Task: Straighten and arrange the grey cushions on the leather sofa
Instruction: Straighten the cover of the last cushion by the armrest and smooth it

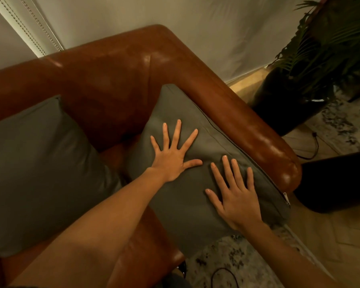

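Forearms enter from the bottom edge, bare, reaching up and away from the camera. Left hand (170,157) lies palm-down on the right cushion (195,196), fingers spread wide, thumb pointing right. Right hand (236,199) also lies flat on the same cushion, lower and to the right, fingers slightly spread and pointing up-left. Both hands are flat and splayed, gripping nothing; they lie apart, left thumb tip near right index tip.

Right cushion: grey, leaning against the armrest (237,113) of the sofa (104,84), its lower corner overhanging the seat front. Zip (286,198) runs along the edge beside the armrest, pull at the lower right corner.

Left cushion (35,169): grey, propped against the sofa back, apart from the right cushion, with brown leather showing between them.

Sofa: brown leather, glossy, rounded back and arm.

Beyond the armrest: plant (324,48) in a dark pot (283,104) on the floor. Patterned rug (233,258) lies below the sofa front, a black cable (224,275) on it. Pale wall (195,23) behind the sofa.
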`<state>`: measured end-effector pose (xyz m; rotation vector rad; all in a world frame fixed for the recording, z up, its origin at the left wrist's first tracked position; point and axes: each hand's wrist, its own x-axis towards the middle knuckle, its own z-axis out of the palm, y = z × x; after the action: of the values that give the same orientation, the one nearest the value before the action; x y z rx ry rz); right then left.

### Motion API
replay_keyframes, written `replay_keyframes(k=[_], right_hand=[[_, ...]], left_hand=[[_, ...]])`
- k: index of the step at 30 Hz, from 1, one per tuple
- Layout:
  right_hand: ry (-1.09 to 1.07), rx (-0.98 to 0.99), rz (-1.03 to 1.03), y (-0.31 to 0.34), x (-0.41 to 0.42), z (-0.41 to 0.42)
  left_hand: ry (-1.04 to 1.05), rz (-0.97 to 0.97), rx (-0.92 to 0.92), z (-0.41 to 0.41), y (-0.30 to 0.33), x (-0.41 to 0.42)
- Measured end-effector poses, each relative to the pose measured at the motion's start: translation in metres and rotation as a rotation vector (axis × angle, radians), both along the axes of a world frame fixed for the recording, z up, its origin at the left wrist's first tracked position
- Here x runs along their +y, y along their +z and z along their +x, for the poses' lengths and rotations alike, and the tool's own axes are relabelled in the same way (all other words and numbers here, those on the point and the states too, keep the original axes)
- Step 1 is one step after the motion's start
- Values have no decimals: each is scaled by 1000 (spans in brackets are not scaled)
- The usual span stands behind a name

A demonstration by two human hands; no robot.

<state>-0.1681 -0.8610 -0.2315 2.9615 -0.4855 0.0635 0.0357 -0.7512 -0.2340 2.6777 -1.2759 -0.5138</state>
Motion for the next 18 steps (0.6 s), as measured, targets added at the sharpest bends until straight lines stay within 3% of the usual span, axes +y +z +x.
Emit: replay_keyframes(k=[7,9,13,18], right_hand=[[15,-25,7,-2,0,-2],[14,-41,14,1,3,-2],[-51,-71,13,9,14,2],[-222,-132,-17,11,41,6]], left_hand=[[-111,-217,117,7,2,25],[-215,-161,46,16,1,42],[-382,-135,-284,29,4,54],[-621,-157,-355,31,15,35]])
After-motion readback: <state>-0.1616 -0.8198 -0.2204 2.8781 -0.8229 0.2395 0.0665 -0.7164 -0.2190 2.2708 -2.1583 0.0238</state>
